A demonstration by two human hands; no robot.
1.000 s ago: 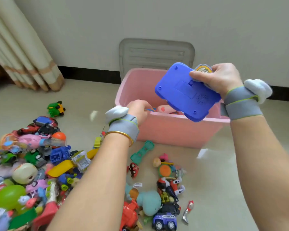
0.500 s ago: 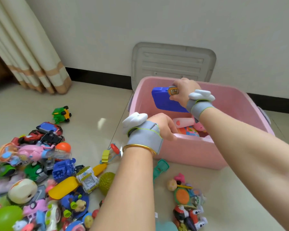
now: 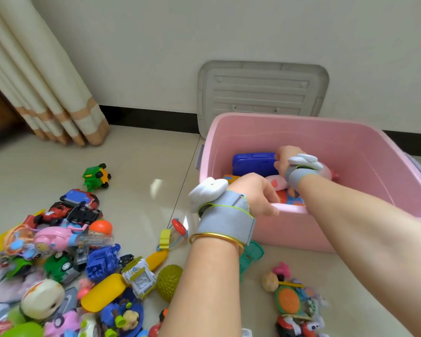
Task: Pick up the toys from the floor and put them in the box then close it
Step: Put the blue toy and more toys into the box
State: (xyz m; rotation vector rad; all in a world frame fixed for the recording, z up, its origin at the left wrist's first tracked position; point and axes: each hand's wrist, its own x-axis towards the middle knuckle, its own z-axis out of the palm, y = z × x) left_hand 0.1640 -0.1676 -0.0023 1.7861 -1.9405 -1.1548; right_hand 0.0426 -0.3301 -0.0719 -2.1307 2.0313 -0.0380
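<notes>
Head view, left hand: the left hand is gripping the near rim of the pink box, fingers curled over the edge and thumb pressing on the outside.
Head view, right hand: the right hand is reaching down inside the box and gripping the right end of the blue toy tablet; the fingers are curled round it and their tips are hidden.
Wrists: each is wearing a grey band with a white device; a gold bangle is sitting just below the left band.
Box contents: the tablet is lying against the far left inside wall, and a pink toy is lying just in front of it, with more coloured toys beneath.
Lid: the grey lid is leaning upright against the wall, right behind the open box.
Floor, left: a big pile of toys is lying well apart from the box, with a green toy car sitting alone beyond it.
Floor, near: a teal toy is lying just beside the box, and a small cluster of toys is lying in front of it.
Corner: a beige curtain is hanging down to the floor.
</notes>
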